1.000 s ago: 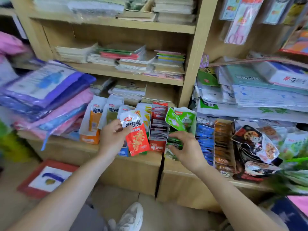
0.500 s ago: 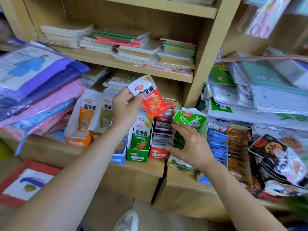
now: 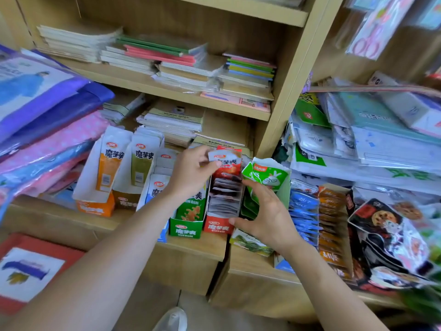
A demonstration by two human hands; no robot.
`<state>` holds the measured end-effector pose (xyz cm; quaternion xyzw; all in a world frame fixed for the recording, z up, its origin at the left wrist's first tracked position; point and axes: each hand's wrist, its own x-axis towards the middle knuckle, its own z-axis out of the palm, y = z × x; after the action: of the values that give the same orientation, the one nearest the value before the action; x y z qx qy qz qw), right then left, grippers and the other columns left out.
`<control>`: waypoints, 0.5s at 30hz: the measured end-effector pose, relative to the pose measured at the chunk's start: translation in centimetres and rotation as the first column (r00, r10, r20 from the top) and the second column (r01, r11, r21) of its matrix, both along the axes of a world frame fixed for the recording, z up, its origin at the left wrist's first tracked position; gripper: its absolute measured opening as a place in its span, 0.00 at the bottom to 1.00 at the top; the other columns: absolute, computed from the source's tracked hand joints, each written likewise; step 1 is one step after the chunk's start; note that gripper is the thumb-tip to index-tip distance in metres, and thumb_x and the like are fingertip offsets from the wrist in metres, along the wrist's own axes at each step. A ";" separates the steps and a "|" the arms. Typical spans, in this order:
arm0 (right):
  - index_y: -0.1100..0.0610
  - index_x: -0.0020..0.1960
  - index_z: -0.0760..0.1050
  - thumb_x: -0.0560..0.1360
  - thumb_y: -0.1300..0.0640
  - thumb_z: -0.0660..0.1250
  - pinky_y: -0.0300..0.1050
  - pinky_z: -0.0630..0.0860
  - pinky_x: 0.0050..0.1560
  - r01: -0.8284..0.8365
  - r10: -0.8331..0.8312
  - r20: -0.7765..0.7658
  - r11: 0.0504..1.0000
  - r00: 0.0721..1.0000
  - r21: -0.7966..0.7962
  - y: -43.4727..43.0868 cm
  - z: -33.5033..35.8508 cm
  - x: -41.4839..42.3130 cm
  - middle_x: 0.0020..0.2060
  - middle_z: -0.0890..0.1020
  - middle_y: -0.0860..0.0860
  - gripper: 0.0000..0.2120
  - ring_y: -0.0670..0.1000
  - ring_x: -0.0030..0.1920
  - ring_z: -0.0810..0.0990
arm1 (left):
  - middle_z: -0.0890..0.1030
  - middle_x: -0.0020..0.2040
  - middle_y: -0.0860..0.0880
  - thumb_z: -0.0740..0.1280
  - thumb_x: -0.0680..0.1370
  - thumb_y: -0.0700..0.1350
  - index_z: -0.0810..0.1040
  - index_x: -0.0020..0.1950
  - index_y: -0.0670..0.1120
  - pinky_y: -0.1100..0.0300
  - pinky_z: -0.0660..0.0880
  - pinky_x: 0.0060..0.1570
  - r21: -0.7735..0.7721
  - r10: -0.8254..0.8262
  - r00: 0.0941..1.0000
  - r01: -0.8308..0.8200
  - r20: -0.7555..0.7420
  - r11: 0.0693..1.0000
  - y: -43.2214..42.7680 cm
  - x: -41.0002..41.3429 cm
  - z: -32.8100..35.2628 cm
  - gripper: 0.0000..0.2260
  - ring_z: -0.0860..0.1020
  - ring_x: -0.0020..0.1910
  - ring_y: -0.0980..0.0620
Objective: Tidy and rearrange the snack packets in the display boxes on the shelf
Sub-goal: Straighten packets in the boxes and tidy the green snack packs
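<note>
over the red box [image 3: 218, 226] | left hand [image 3: 191, 175] pinches red packet [image 3: 226, 163] | right hand [image 3: 267, 216] spread, thumb touching box

A small shop selling stationery and snacks: wooden shelves [image 3: 148, 84] stacked with notebooks [image 3: 167, 56], display boxes [image 3: 218, 226] of snack packets [image 3: 307, 211] along the near ledge, packaged scissors [image 3: 372, 32] hanging far right, wrapped raincoats [image 3: 35, 91] piled left

Glossy plastic packet [image 3: 226, 161], wooden shelf [image 3: 198, 244]

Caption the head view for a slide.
Left hand holds a red packet above the red box; right hand rests beside it.
</note>
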<state>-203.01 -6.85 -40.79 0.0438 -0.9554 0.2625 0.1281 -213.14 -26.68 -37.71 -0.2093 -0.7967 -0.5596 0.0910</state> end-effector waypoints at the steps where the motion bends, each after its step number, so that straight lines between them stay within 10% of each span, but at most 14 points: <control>1: 0.44 0.75 0.61 0.65 0.36 0.76 0.54 0.71 0.68 -0.003 0.003 0.000 1.000 1.000 -0.005 0.0 0.0 0.0 0.70 0.71 0.41 0.44 0.45 0.71 0.67 | 0.84 0.44 0.56 0.72 0.78 0.41 0.79 0.49 0.50 0.58 0.77 0.45 -0.053 0.000 1.000 -0.001 -0.003 0.999 0.2 0.0 -0.2 0.04 0.81 0.43 0.65; 15: 0.47 0.78 0.59 0.67 0.39 0.76 0.54 0.65 0.74 -0.065 0.066 0.021 0.997 0.998 -0.039 0.3 -0.1 0.4 0.74 0.67 0.48 0.46 0.49 0.75 0.61 | 0.86 0.46 0.55 0.72 0.78 0.40 0.87 0.52 0.48 0.58 0.81 0.45 -0.114 0.029 0.872 -0.097 -0.488 0.989 1.1 1.0 1.1 0.06 0.83 0.43 0.58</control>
<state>-202.63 -6.59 -40.93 0.0698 -0.9496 0.2851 0.1098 -212.12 -25.57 -36.63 -0.3223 -0.7909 -0.4307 0.2916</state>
